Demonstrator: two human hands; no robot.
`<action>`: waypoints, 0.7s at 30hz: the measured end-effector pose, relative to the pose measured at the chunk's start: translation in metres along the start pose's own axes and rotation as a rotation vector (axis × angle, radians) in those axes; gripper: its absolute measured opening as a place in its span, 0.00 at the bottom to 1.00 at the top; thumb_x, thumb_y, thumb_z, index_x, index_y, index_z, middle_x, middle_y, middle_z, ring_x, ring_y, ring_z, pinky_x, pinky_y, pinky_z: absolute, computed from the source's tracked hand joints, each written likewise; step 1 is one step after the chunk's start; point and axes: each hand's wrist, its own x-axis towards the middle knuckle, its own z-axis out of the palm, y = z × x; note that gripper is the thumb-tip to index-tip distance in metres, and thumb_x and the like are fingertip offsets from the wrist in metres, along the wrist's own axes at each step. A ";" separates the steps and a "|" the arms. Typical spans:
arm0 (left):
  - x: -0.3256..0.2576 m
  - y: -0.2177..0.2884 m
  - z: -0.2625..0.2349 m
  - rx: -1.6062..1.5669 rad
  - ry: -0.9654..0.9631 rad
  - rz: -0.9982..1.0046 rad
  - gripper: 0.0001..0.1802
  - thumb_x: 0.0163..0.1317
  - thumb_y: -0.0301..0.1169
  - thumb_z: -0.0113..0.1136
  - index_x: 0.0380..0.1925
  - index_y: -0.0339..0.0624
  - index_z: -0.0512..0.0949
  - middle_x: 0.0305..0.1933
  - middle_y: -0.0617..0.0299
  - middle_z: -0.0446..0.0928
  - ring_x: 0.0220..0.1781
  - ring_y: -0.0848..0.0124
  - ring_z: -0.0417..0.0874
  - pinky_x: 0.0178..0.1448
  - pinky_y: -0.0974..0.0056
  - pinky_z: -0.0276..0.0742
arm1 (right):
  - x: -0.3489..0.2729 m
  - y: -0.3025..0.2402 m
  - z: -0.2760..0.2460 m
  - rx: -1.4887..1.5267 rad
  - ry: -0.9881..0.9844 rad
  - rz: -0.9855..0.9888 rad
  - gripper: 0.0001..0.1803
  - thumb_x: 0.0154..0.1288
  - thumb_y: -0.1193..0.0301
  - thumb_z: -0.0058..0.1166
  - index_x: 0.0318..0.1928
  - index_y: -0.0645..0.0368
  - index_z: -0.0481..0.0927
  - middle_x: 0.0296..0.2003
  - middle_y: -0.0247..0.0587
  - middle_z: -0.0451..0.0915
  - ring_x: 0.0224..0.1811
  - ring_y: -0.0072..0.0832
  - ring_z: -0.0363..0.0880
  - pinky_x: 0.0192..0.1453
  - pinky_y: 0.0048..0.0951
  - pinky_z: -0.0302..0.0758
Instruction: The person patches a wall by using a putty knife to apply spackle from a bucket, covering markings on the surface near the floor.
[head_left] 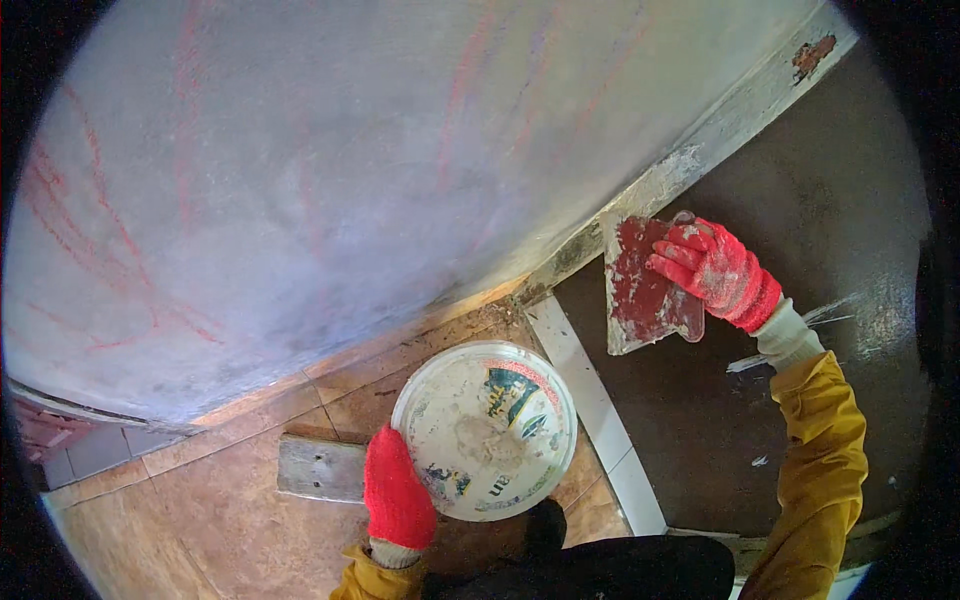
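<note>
My left hand [400, 490], in a red knit glove, grips the left edge of a round white plastic bucket lid [545, 460] with worn print on it. A smear of greyish filler [487, 442] lies at the lid's middle. On the right, my right hand [715, 275], in a red glove dusted with white, is closed on a wide dark red putty spreader [645, 290]. White filler coats the spreader's face and edges. Its upper corner meets or nearly meets the pale strip [655, 185] along the wall's base; I cannot tell if they touch.
A grey-white wall [330, 180] with red and purple streaks fills the upper left. Brown tiles [240, 530] lie below it, with a grey wooden board [318, 467] beside the lid. A white threshold strip [590, 390] borders a dark brown panel or floor [820, 200] at right.
</note>
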 end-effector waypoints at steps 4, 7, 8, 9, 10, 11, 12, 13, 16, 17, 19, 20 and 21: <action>-0.004 -0.003 0.002 0.076 0.040 0.112 0.20 0.65 0.32 0.36 0.53 0.32 0.63 0.52 0.43 0.67 0.55 0.52 0.68 0.58 0.56 0.62 | 0.003 -0.003 0.004 -0.010 0.002 0.027 0.21 0.46 0.67 0.46 0.46 0.51 0.73 0.43 0.34 0.73 0.48 0.33 0.71 0.53 0.39 0.68; -0.005 -0.004 0.001 0.072 0.039 0.109 0.20 0.65 0.31 0.37 0.54 0.32 0.62 0.53 0.43 0.67 0.56 0.51 0.67 0.59 0.55 0.62 | 0.005 -0.016 0.007 0.034 -0.073 0.014 0.22 0.48 0.66 0.44 0.47 0.51 0.72 0.46 0.36 0.72 0.50 0.34 0.70 0.55 0.39 0.67; -0.004 -0.003 0.001 0.048 0.018 0.066 0.20 0.65 0.31 0.37 0.54 0.32 0.62 0.54 0.43 0.67 0.56 0.52 0.67 0.60 0.56 0.61 | 0.003 -0.023 0.006 0.024 -0.073 -0.002 0.22 0.48 0.66 0.44 0.48 0.52 0.72 0.47 0.36 0.72 0.50 0.34 0.70 0.54 0.38 0.67; -0.002 -0.003 0.001 0.024 -0.005 0.023 0.20 0.65 0.31 0.37 0.55 0.32 0.62 0.54 0.43 0.66 0.57 0.52 0.67 0.60 0.56 0.61 | 0.000 -0.030 0.005 0.015 -0.074 -0.018 0.22 0.49 0.66 0.45 0.48 0.52 0.72 0.47 0.36 0.72 0.50 0.34 0.70 0.54 0.38 0.67; -0.002 -0.003 0.002 0.063 0.031 0.056 0.20 0.65 0.33 0.36 0.53 0.31 0.63 0.53 0.44 0.67 0.56 0.54 0.68 0.59 0.57 0.62 | -0.001 -0.035 0.005 0.006 -0.071 -0.035 0.22 0.49 0.66 0.45 0.48 0.52 0.71 0.48 0.37 0.72 0.49 0.34 0.70 0.54 0.38 0.67; -0.002 -0.006 0.004 0.101 0.066 0.089 0.21 0.66 0.35 0.36 0.52 0.31 0.65 0.52 0.44 0.69 0.55 0.57 0.69 0.58 0.58 0.63 | 0.000 -0.035 -0.007 0.115 -0.060 0.013 0.21 0.51 0.68 0.44 0.48 0.53 0.72 0.48 0.37 0.72 0.50 0.34 0.70 0.55 0.38 0.67; -0.002 -0.009 0.006 0.139 0.100 0.122 0.22 0.66 0.37 0.35 0.51 0.31 0.66 0.51 0.45 0.70 0.54 0.59 0.70 0.58 0.60 0.63 | -0.006 -0.034 -0.007 0.160 -0.014 0.079 0.20 0.51 0.68 0.45 0.48 0.54 0.72 0.48 0.37 0.72 0.51 0.34 0.70 0.55 0.38 0.67; -0.004 -0.016 0.007 0.113 0.070 0.090 0.21 0.66 0.36 0.36 0.52 0.31 0.65 0.52 0.44 0.69 0.55 0.57 0.69 0.59 0.59 0.62 | -0.014 -0.030 -0.009 0.194 0.036 0.146 0.20 0.51 0.69 0.45 0.47 0.54 0.73 0.48 0.36 0.72 0.51 0.34 0.70 0.55 0.38 0.67; -0.005 -0.025 0.008 0.011 0.030 0.015 0.20 0.66 0.34 0.36 0.52 0.31 0.64 0.52 0.45 0.68 0.54 0.57 0.68 0.58 0.59 0.62 | -0.025 -0.022 -0.034 0.175 0.112 0.437 0.21 0.46 0.71 0.48 0.46 0.54 0.73 0.50 0.37 0.71 0.52 0.36 0.69 0.55 0.40 0.67; -0.002 -0.014 0.005 -0.036 0.040 0.007 0.20 0.66 0.35 0.36 0.50 0.32 0.66 0.50 0.47 0.70 0.52 0.60 0.70 0.56 0.60 0.64 | -0.027 -0.015 -0.049 0.038 0.099 0.435 0.22 0.45 0.71 0.49 0.47 0.54 0.73 0.50 0.38 0.70 0.52 0.37 0.69 0.55 0.40 0.67; 0.001 -0.006 0.005 -0.088 0.060 0.003 0.21 0.66 0.37 0.36 0.48 0.32 0.68 0.47 0.49 0.72 0.49 0.64 0.72 0.54 0.62 0.66 | -0.032 -0.007 -0.058 -0.122 0.058 0.481 0.25 0.44 0.70 0.50 0.48 0.52 0.72 0.51 0.38 0.69 0.53 0.38 0.67 0.55 0.40 0.67; 0.002 -0.005 0.006 -0.093 0.069 0.008 0.21 0.66 0.37 0.36 0.48 0.32 0.68 0.47 0.49 0.72 0.49 0.63 0.72 0.54 0.62 0.66 | -0.031 -0.005 -0.056 -0.139 0.050 0.487 0.25 0.44 0.70 0.49 0.49 0.52 0.72 0.51 0.37 0.70 0.53 0.38 0.67 0.55 0.40 0.66; 0.002 -0.004 0.006 -0.098 0.080 0.012 0.21 0.66 0.37 0.36 0.48 0.32 0.68 0.47 0.49 0.72 0.49 0.63 0.72 0.54 0.62 0.66 | -0.029 -0.004 -0.050 -0.156 0.042 0.492 0.25 0.44 0.70 0.49 0.49 0.52 0.72 0.51 0.37 0.70 0.53 0.37 0.67 0.55 0.40 0.66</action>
